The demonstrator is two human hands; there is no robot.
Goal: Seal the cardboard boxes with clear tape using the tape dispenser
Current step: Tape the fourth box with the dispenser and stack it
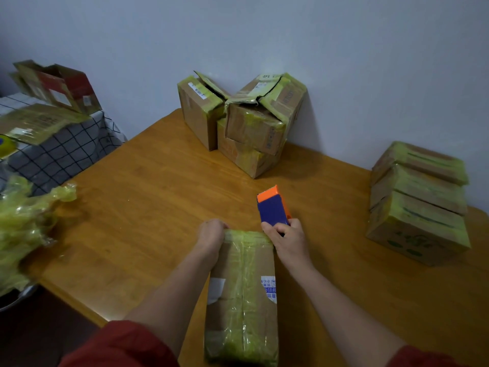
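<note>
My left hand (211, 231) is curled over the far left corner of the box (243, 292), fingers bent down past its far edge, holding it. My right hand (287, 238) grips the dispenser (274, 207) by its near end, thumb lying across the blue body. Its orange end points away from me. The dispenser sits just beyond the box's far right corner; I cannot tell whether it touches the cardboard.

The box lies lengthwise in front of me on the table (158, 194), between my forearms. Yellowish clear tape (242, 340) runs down its top and wraps both ends. A white label shows on its left side and a blue-printed one on its right. Red sleeves (124, 345) cover my upper arms.

At the table's far edge a back pile (238, 123) of taped boxes leans against the wall (344, 62), some with torn tops. On the right a stack (418, 202) of three taped boxes stands near the wall, well apart from my hands. At the left edge lies a wad (23, 221) of crumpled yellowish film. Beyond it a checked cloth (60, 152) carries more cartons (53, 86), blurred.
</note>
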